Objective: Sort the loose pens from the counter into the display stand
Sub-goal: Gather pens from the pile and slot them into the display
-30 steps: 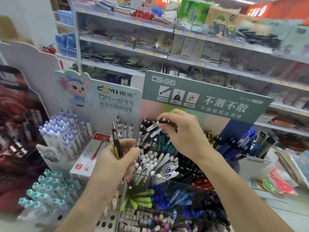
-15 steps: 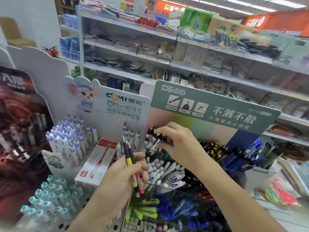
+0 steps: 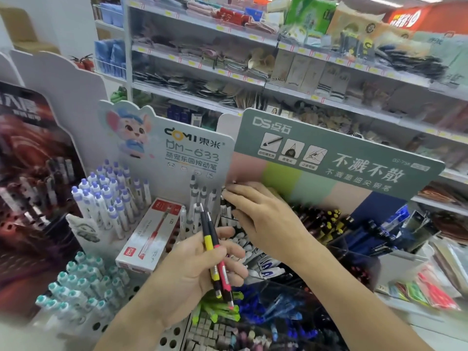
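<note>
- Mid-sort, by the look of it: left hand (image 3: 200, 269) near centre, fingers wrapped round two loose pens, a yellow-grip pen (image 3: 209, 252) and a pink-grip pen (image 3: 222, 268), both tilted with tips pointing down toward the near rows.
- Right hand (image 3: 263, 221) reaching to the far-left corner of the display stand (image 3: 336, 160), fingers (image 3: 231, 192) curled at the tops of the black-and-white pens (image 3: 224, 207) there. Probably seating one in its slot, but can't tell if anything's actually pinched, too blurry and the hand hides it.
- So at least two pens left to place, likely into the coloured rows: green pens (image 3: 222, 311) and blue pens (image 3: 253, 304) sit right under the left hand.
- No loose pens visible on the tabletop from this angle, so hard to say how many more are waiting.
- Around: red-and-white pen box (image 3: 149, 236) lying just left of the left hand, purple-capped pens (image 3: 106, 196) far left, teal-capped pens (image 3: 83, 282) near left, mouse-mascot card (image 3: 172, 148) behind them, store shelves (image 3: 253, 74) in the back.
- In the way: slots packed tight, and the right arm crosses over the middle rows, so the left hand's drop spot is a bit cramped.
</note>
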A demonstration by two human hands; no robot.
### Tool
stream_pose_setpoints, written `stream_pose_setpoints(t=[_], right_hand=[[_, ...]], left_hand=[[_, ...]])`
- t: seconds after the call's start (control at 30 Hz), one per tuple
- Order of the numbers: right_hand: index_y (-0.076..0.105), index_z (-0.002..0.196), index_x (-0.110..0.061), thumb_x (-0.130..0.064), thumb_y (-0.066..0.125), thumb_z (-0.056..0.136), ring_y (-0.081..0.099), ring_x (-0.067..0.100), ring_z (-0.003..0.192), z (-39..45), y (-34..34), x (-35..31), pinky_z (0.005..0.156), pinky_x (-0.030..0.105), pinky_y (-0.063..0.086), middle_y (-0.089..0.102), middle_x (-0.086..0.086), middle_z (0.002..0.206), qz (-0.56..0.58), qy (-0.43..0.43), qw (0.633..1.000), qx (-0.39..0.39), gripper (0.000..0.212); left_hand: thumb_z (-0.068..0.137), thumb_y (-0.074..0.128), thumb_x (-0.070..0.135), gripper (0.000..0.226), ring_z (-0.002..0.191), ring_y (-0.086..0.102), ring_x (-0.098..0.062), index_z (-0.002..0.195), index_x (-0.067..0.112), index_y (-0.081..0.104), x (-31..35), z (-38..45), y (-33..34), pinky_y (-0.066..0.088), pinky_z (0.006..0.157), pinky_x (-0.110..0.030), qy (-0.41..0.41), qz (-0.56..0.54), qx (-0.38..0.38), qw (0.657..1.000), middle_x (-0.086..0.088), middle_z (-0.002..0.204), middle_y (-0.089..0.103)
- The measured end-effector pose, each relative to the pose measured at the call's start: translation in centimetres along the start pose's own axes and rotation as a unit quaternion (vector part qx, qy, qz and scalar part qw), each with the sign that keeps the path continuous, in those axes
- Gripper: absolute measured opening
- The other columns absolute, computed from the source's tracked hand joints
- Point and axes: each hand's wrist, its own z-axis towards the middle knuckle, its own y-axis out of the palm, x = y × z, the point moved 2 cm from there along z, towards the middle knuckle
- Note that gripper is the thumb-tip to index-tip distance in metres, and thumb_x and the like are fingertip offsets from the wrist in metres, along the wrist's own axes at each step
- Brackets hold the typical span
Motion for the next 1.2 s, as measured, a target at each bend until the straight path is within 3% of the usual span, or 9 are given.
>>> stream_pose_setpoints(t=[0.23, 0.33, 0.43, 0.53, 0.6, 0.83, 1.0, 1.1, 1.2], right_hand=[[0.071, 0.107, -0.010, -0.011, 0.067, 0.097, 0.061, 0.011, 0.092, -2.5, -3.5, -1.1, 0.083, 0.022, 0.049, 0.066, -0.003, 0.100, 0.152, 0.124, 0.973, 0.124, 0.011], [0.066, 0.089, -0.021, -0.032, 0.067, 0.095, 0.062, 0.011, 0.066, -5.4, -4.3, -3.5, 0.060, 0.022, 0.050, 0.067, -0.006, 0.076, 0.336, 0.246, 0.909, 0.034, 0.012], [0.064, 0.103, -0.023, -0.034, 0.076, 0.089, 0.070, 0.016, 0.075, -8.6, -3.2, -4.3, 0.071, 0.036, 0.059, 0.073, -0.001, 0.087, 0.421, 0.353, 0.831, -0.089, 0.021], [0.064, 0.105, -0.005, -0.016, 0.079, 0.082, 0.072, 0.031, 0.070, -10.7, -2.4, -4.8, 0.066, 0.040, 0.060, 0.073, 0.013, 0.079, 0.562, 0.439, 0.700, -0.030, 0.030], [0.067, 0.097, 0.001, -0.010, 0.083, 0.076, 0.071, 0.033, 0.066, -11.7, -2.3, -5.1, 0.062, 0.036, 0.059, 0.071, 0.017, 0.076, 0.589, 0.458, 0.666, 0.015, 0.028], [0.079, 0.086, -0.013, 0.007, 0.086, 0.073, 0.072, 0.019, 0.078, -14.5, -3.6, -5.4, 0.074, 0.025, 0.056, 0.078, 0.009, 0.095, 0.574, 0.463, 0.675, 0.007, 0.024], [0.081, 0.083, -0.022, 0.006, 0.080, 0.079, 0.068, 0.016, 0.070, -16.5, -4.8, -4.3, 0.068, 0.022, 0.054, 0.074, 0.008, 0.076, 0.501, 0.491, 0.704, 0.111, 0.028], [0.081, 0.086, -0.024, -0.015, 0.083, 0.076, 0.066, 0.018, 0.066, -17.9, -6.2, -2.9, 0.067, 0.024, 0.055, 0.071, 0.011, 0.071, 0.490, 0.504, 0.680, 0.209, 0.014], [0.080, 0.095, -0.016, -0.059, 0.094, 0.051, 0.070, 0.025, 0.073, -19.8, -7.2, -1.1, 0.072, 0.029, 0.060, 0.071, 0.015, 0.081, 0.507, 0.499, 0.652, 0.265, 0.063]], left_hand=[[0.091, 0.051, 0.013, 0.029, 0.091, 0.072, -0.034, 0.118, 0.002, 0.054, -1.2, 0.1, 0.6, 0.058, 0.082, -0.043, 0.075, -0.003, 0.080, 0.994, -0.023, 0.100, 0.073], [0.091, 0.050, 0.020, 0.017, 0.109, 0.069, -0.028, 0.103, 0.008, 0.054, -2.0, 0.0, 1.5, 0.044, 0.102, -0.047, 0.121, -0.010, 0.115, 0.986, -0.019, 0.109, 0.074], [0.091, 0.048, 0.021, 0.015, 0.112, 0.068, -0.028, 0.100, 0.010, 0.053, -2.9, 0.1, 2.0, 0.042, 0.103, -0.045, 0.127, -0.028, 0.112, 0.985, -0.018, 0.113, 0.073], [0.090, 0.048, 0.021, 0.024, 0.111, 0.069, -0.028, 0.106, 0.005, 0.053, -4.2, 0.4, 2.4, 0.046, 0.101, -0.043, 0.121, 0.000, 0.099, 0.988, -0.018, 0.110, 0.074], [0.090, 0.048, 0.023, 0.027, 0.108, 0.070, -0.030, 0.110, 0.005, 0.052, -5.1, 0.5, 2.5, 0.053, 0.096, -0.043, 0.119, 0.028, 0.086, 0.989, -0.018, 0.108, 0.074], [0.094, 0.044, 0.034, 0.027, 0.077, 0.074, -0.020, 0.114, 0.020, 0.054, -5.8, 0.6, 3.3, 0.056, 0.065, -0.028, 0.109, 0.258, 0.042, 0.959, -0.005, 0.089, 0.076], [0.101, 0.043, 0.032, 0.020, 0.051, 0.043, -0.018, 0.106, 0.026, 0.062, -6.0, 1.0, 3.7, 0.034, 0.044, -0.024, 0.071, 0.285, 0.055, 0.954, -0.004, 0.071, 0.063], [0.103, 0.045, 0.018, 0.019, 0.048, 0.041, -0.016, 0.111, 0.013, 0.062, -5.8, 0.9, 3.5, 0.033, 0.042, -0.027, 0.020, 0.196, 0.087, 0.977, -0.004, 0.072, 0.061], [0.101, 0.048, 0.009, 0.016, 0.050, 0.043, -0.019, 0.112, 0.009, 0.060, -5.9, 0.7, 3.2, 0.035, 0.041, -0.027, 0.013, 0.185, 0.079, 0.979, -0.003, 0.072, 0.061]])
